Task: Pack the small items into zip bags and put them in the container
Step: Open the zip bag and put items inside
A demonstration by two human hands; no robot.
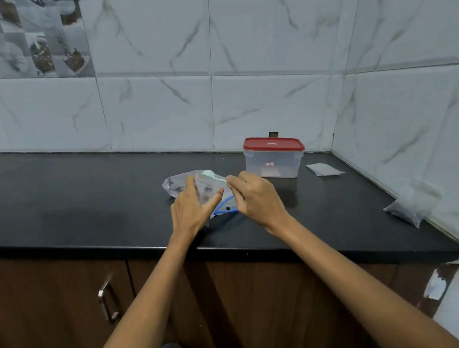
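On the black counter [82, 202], my left hand [190, 207] holds a small clear zip bag [208, 189] upright between thumb and fingers; a few dark small items show inside it. My right hand [256, 196] pinches the handle of a pale green spoon [212, 175] whose bowl sits at the bag's mouth. A bag edge with a blue zip strip [223, 206] lies on the counter between my hands, a dark bead beside it. Behind the held bag lies a larger clear bag [173, 184] with dark items. The clear container with a red lid [273, 157] stands closed behind my right hand.
A flat filled bag [323, 169] lies to the right of the container near the wall. Another filled bag [406, 208] leans against the right wall at the counter's edge. Tiled walls close the back and right sides. Brown cabinet doors with a metal handle [107, 302] are below.
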